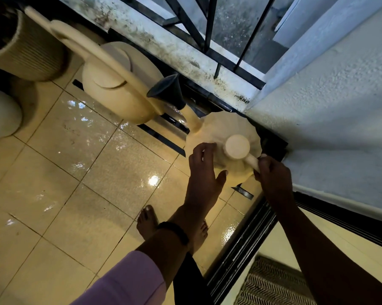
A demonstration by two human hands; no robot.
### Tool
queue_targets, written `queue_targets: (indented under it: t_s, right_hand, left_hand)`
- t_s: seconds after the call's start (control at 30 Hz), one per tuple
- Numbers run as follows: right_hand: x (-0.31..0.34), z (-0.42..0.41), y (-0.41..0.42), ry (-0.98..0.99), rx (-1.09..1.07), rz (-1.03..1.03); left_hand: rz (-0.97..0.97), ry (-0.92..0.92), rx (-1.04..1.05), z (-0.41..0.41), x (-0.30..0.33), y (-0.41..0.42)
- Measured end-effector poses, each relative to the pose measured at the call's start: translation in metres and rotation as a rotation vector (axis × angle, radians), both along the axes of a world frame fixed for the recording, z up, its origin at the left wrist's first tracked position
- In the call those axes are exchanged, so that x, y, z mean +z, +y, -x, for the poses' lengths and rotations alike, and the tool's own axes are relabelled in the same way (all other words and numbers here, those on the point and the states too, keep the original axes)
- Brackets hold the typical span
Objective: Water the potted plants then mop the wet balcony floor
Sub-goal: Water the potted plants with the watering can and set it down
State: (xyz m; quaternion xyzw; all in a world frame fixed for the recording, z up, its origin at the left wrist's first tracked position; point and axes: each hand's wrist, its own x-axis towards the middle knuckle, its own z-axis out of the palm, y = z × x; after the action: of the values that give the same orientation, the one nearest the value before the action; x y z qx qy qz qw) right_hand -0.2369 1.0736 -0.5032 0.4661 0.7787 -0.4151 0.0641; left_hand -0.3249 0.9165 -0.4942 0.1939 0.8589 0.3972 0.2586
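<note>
Glossy wet cream tiles (80, 150), black railing (209, 25), rough white wall (328, 95).

Both your arms reach forward and down. Your left hand (204, 170) is spread, fingers bent at the tips, thumb out to the right; a dark band circles that wrist, a lilac sleeve covers the forearm. Your right hand (273, 179) is curled into a grip, forearm bare. Your bare feet (147, 221) stand below.
</note>
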Motion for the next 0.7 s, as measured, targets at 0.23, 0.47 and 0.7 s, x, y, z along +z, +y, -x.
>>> queue_targets:
  t_s: [0.23,0.47,0.7]
  right_hand:
    - [0.018,-0.001,0.004,-0.063,0.037,-0.061]
    - [0.057,-0.007,-0.012,-0.008,0.134,-0.378]
    - [0.129,-0.018,-0.105,-0.252,0.575,-0.446]
  left_hand:
    - [0.053,-0.004,-0.144,0.006,0.008,-0.013]
    - [0.334,-0.034,-0.307,0.017,0.035,-0.051]
    - [0.537,0.043,-0.544,0.020,0.108,-0.114]
